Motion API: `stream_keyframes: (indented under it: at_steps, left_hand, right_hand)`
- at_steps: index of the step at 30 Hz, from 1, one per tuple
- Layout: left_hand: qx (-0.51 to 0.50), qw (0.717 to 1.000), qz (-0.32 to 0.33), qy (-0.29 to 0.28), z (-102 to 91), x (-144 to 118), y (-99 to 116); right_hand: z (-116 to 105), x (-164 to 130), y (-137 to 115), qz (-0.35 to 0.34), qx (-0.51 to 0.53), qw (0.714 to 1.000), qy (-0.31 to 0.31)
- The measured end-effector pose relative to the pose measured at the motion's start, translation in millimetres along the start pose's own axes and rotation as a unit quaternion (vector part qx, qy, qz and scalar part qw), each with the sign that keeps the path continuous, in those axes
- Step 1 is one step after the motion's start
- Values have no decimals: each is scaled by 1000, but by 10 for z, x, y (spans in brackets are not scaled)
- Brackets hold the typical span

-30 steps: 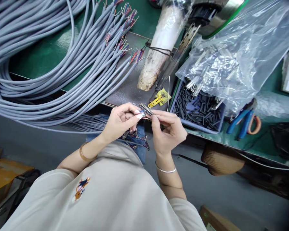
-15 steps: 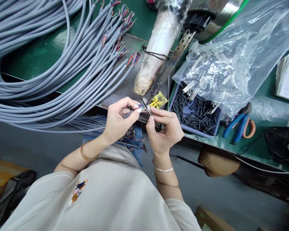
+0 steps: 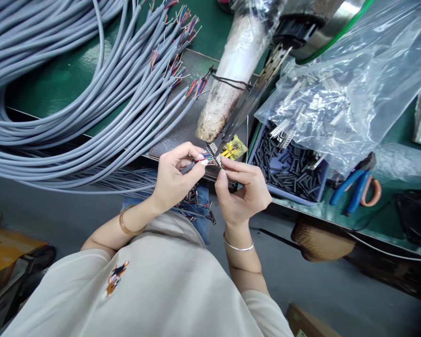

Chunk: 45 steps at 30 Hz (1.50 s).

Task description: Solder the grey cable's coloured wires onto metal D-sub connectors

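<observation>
Your left hand (image 3: 173,175) pinches a grey cable end (image 3: 191,164) with coloured wires | your right hand (image 3: 243,189) grips a small metal connector strip (image 3: 215,157) against those wires, above your lap at the desk (image 3: 56,84) edge | fingers hide the join | cable bundle (image 3: 73,93) cut off left | grey floor below.

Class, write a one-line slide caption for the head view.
Left hand pinches a cable's coloured wires against the connector strip in the right hand.
</observation>
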State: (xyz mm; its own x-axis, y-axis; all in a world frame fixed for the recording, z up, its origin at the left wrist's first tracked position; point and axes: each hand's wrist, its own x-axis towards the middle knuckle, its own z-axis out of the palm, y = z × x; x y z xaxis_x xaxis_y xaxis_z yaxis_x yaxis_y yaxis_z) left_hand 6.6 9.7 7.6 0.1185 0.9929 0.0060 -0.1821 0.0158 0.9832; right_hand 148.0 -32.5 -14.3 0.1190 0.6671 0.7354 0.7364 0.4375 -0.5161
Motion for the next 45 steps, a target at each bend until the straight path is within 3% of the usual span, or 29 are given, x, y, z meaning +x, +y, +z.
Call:
stream_keyframes:
  at_steps: [21, 33, 41, 45]
  left_hand:
    - [-8, 1000, 5, -8, -29, 17, 14]
    - [-2, 999, 32, 14, 6, 9, 15]
    - [11, 1000, 6, 8, -24, -1, 20]
    - [11, 1000, 4, 7, -24, -10, 20]
  right_hand:
    - [28, 17, 29, 14, 45, 999, -3]
    - [14, 63, 19, -12, 12, 1000, -2]
    - [-21, 57, -8, -50, -27, 998, -34]
    - [-22, 47, -5, -32, -18, 999, -28]
